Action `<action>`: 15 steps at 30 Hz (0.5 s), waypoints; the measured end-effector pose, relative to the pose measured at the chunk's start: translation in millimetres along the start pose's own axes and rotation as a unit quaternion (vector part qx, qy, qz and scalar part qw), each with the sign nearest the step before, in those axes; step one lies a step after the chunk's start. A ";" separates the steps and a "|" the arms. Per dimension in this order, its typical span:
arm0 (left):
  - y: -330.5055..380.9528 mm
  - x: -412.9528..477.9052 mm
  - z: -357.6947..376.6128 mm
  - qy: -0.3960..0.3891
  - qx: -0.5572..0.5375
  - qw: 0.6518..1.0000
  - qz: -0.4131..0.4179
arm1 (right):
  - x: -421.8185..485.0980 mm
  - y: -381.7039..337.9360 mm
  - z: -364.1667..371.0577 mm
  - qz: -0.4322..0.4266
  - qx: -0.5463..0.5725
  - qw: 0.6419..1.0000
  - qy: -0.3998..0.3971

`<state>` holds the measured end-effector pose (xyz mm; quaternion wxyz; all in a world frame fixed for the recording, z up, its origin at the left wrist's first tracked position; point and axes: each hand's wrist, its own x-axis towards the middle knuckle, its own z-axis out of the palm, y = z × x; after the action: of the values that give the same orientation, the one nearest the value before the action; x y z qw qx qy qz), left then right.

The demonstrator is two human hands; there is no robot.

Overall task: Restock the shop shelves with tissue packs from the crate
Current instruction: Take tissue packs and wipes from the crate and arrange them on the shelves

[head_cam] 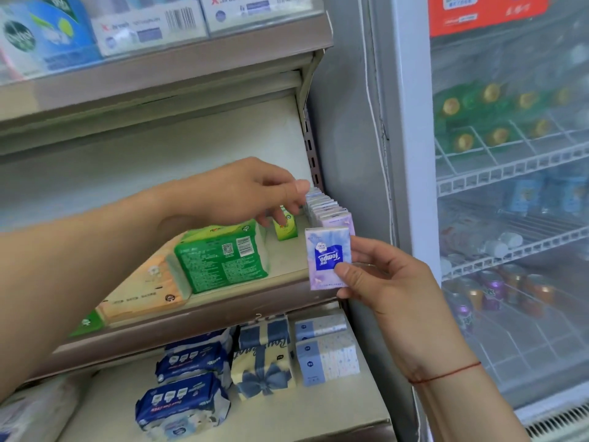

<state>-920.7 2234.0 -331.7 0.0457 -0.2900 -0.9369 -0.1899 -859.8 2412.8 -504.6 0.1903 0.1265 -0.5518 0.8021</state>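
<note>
My right hand (pixel 385 282) holds a small lilac and blue tissue pack (pixel 328 256) upright, just in front of the middle shelf (pixel 223 301). A row of matching lilac packs (pixel 325 207) stands on edge at the shelf's right end. My left hand (pixel 251 193) reaches over the shelf, fingers apart, with its fingertips at the back of that row and above a small yellow-green pack (pixel 284 227). The hand holds nothing. No crate is in view.
A green tissue bundle (pixel 223 256) and an orange one (pixel 146 288) lie on the middle shelf. Blue, bow-printed and pale packs fill the lower shelf (pixel 287 409). Toothbrush boxes sit above. A glass-door drinks fridge (pixel 510 186) stands to the right.
</note>
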 end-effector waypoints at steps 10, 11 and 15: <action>14.4 -55.3 55.0 0.000 -0.085 0.996 0.019 | -31.5 -10.4 -10.6 0.010 -0.066 0.998 -0.002; 15.3 -53.7 58.9 -0.001 -0.105 0.994 0.016 | -31.1 -12.3 -13.5 0.007 -0.071 0.997 0.000; 23.3 -37.5 65.2 0.012 -0.139 0.990 0.019 | -28.2 -17.1 -24.0 -0.002 -0.051 0.998 0.033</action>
<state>-875.1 2256.9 -391.6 0.0200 -0.3093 -0.8950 -0.3207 -826.7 2435.9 -510.5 0.2160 0.0909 -0.5856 0.7760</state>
